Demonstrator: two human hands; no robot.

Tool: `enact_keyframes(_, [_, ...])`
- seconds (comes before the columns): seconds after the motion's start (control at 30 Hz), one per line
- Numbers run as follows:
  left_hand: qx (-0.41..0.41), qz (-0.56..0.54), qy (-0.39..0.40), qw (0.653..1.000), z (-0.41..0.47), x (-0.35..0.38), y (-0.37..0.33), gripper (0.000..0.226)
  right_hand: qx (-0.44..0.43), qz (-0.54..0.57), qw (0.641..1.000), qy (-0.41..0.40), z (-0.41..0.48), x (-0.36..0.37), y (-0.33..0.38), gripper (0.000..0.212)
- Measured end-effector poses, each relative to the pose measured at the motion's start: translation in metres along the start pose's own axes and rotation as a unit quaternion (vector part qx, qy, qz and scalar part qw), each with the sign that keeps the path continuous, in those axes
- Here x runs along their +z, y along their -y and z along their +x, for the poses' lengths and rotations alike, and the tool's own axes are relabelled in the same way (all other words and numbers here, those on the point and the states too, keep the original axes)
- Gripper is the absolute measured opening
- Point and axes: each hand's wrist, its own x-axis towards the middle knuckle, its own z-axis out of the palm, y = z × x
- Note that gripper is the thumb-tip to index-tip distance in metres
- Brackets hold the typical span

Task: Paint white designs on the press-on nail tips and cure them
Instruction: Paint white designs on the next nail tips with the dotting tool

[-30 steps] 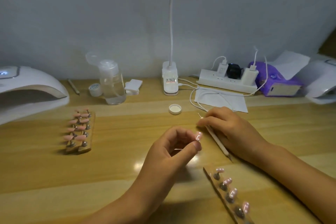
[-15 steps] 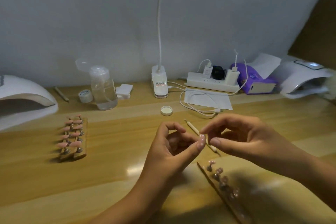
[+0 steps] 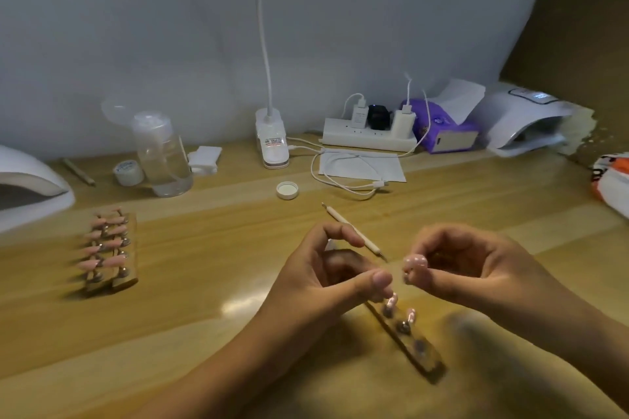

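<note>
The pink nail tip [image 3: 415,263] has moved from the left hand [image 3: 320,279] over to the right hand [image 3: 476,269], and the two hands have pulled a little apart. The right hand now pinches the tip at its fingertips, with the white dots facing up. The left hand is curled, thumb pressed to a finger; I cannot tell if it holds anything. The dotting tool [image 3: 350,230] lies on the worktop [image 3: 204,282], just beyond the hands, with no one touching it. This looks like the painting on this tip is done. The tip probably goes next onto the wooden strip [image 3: 420,349] near the hands, where other tips stand, or into the white lamp [image 3: 34,187] at the far left to dry hard. More pink tips wait on the holder [image 3: 110,250] at the left.
</note>
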Motion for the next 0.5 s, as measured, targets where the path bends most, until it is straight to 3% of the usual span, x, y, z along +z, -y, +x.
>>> enact_keyframes(0.1, [-0.017,0.013,-0.023,1.0,0.002,-0.003,0.0,0.038,0.037,-0.024,0.994,-0.095,-0.032,-0.008,-0.018,0.052])
enact_keyframes(0.23, [-0.041,0.0,-0.058,0.997,0.007,-0.01,0.002,0.026,0.089,-0.093,0.987,-0.1,-0.056,0.0,-0.037,0.03])
enact_keyframes(0.4, [-0.04,-0.01,-0.059,0.997,0.007,-0.012,0.004,0.022,0.034,-0.156,0.984,-0.078,-0.049,0.007,-0.044,0.023])
enact_keyframes(0.5, [-0.04,0.003,-0.054,0.998,0.007,-0.01,0.005,0.022,0.0,-0.178,0.981,-0.071,-0.045,0.012,-0.048,0.03])
